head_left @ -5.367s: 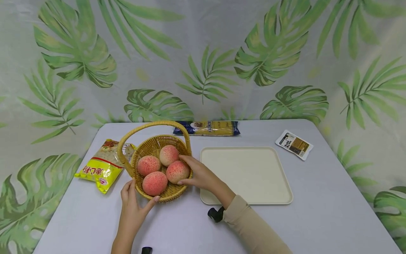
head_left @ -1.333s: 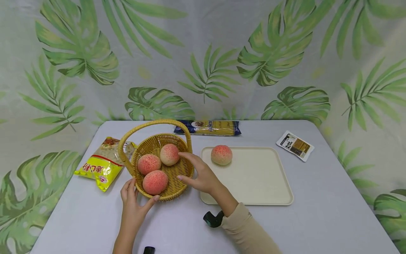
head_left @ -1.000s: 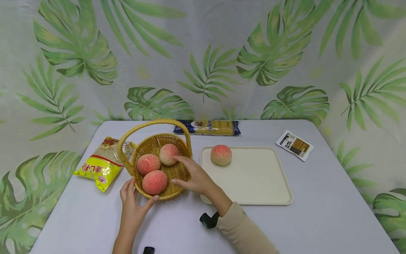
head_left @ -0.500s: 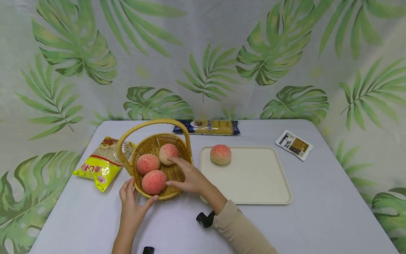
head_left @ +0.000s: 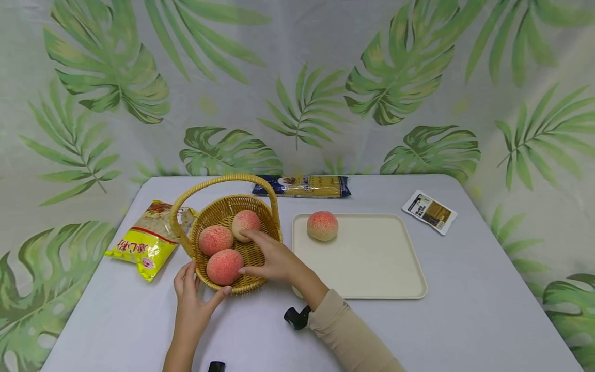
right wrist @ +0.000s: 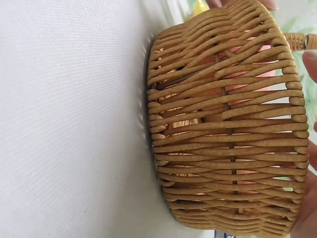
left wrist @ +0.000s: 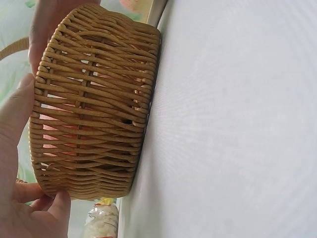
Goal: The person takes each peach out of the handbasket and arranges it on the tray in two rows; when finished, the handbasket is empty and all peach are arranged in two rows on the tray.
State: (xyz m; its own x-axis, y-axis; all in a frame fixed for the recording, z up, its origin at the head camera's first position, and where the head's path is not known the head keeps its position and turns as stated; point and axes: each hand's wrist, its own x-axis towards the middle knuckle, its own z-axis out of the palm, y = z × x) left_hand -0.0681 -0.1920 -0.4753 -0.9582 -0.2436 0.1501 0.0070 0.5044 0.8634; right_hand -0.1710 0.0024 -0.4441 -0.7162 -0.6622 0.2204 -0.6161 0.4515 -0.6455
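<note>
Three pink, speckled peaches lie in a round wicker basket (head_left: 253, 285) with a tall handle: one at the left (head_left: 216, 240), a front peach (head_left: 225, 267) and a back peach (head_left: 245, 223). My left hand (head_left: 191, 305) holds the near-left rim; the left wrist view shows its thumb on the rim and its fingers on the side of the basket wall (left wrist: 94, 109). Over the basket's right side reaches my right hand (head_left: 279, 261), fingers spread, thumb close to the front peach and fingertips at the back peach. Whether they touch is unclear. Another peach (head_left: 323, 226) sits on the cream tray (head_left: 367, 263).
A yellow food bag (head_left: 149, 240) lies left of the basket, partly behind its handle. Behind the basket and tray is a blue and yellow packet (head_left: 309, 186). A small white and brown pouch (head_left: 429, 212) lies at the right. Leaf-patterned cloth hangs behind the table.
Since the oldest frame, one peach has gone from the basket to the tray's far-left corner. Over the last second my right hand has moved left, deeper over the basket. My left hand stays put.
</note>
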